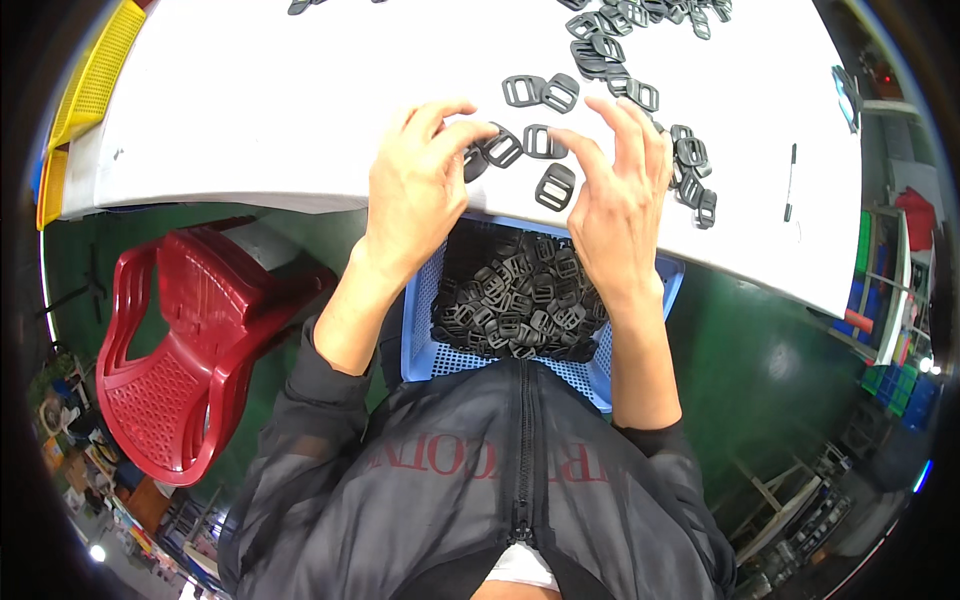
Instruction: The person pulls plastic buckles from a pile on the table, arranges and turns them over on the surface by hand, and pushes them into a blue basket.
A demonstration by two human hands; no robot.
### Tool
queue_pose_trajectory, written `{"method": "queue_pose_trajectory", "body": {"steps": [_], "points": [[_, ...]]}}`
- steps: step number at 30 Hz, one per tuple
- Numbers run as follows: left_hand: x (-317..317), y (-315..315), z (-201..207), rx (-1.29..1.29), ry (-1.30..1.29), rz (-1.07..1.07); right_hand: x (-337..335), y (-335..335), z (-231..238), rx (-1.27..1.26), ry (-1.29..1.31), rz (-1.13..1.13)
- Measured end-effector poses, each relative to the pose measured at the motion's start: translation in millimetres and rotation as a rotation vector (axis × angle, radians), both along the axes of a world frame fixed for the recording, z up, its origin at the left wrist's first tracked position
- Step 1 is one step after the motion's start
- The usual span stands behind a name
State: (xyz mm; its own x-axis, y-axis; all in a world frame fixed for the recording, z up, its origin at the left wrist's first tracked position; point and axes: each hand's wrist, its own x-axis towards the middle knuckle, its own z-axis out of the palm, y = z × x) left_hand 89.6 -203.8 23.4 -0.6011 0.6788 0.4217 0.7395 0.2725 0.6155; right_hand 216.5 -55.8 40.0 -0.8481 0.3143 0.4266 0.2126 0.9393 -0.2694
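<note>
Black plastic strap buckles with slots lie loose on the white table (pixel 250 110). My left hand (pixel 415 190) hovers at the near edge, thumb and index finger apart, its thumb tip beside a buckle (pixel 502 147). Another buckle (pixel 474 163) is partly covered by that hand. On the other side, my right hand (pixel 622 190) has its fingers spread, one fingertip at the edge of an upright-lying buckle (pixel 540 142); whether it touches is hard to tell. Closer to me, between the hands, rests a single buckle (pixel 555 187). A pair of buckles (pixel 560 93) lies just beyond.
Below the table edge, at my lap, a blue plastic basket (pixel 418 330) holds many black buckles (pixel 515 300). More buckles (pixel 690 150) trail along the right to a pile at the back. A pen (pixel 791 182) lies far right. A red plastic chair (pixel 170 390) stands left, near yellow baskets (pixel 97 75).
</note>
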Motion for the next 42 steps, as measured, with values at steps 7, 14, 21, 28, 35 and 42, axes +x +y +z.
{"method": "queue_pose_trajectory", "body": {"steps": [7, 14, 21, 28, 35, 42], "points": [[-25.3, 28.4, 0.5, 0.096, 0.101, -0.031, -11.8, 13.8, -3.6, 0.117, -0.082, -0.127], [-31.3, 47.3, -8.5, -0.16, 0.26, -0.355, 34.6, 28.2, 17.5, -0.064, 0.088, -0.245], [16.0, 18.7, 5.1, -0.306, 0.118, -0.703, 93.2, 52.1, 21.7, -0.1, 0.08, -0.413], [53.4, 49.7, 20.7, -0.046, -0.119, -0.637, 100.5, 51.4, 9.1, -0.094, 0.123, -0.374], [63.6, 79.9, 3.7, -0.118, 0.307, -0.514, 100.3, 48.1, -5.4, 0.05, -0.054, -0.421], [53.6, 94.0, 4.4, -0.074, 0.278, -0.316, 67.3, 65.4, -4.9, 0.056, -0.013, -0.344]]}}
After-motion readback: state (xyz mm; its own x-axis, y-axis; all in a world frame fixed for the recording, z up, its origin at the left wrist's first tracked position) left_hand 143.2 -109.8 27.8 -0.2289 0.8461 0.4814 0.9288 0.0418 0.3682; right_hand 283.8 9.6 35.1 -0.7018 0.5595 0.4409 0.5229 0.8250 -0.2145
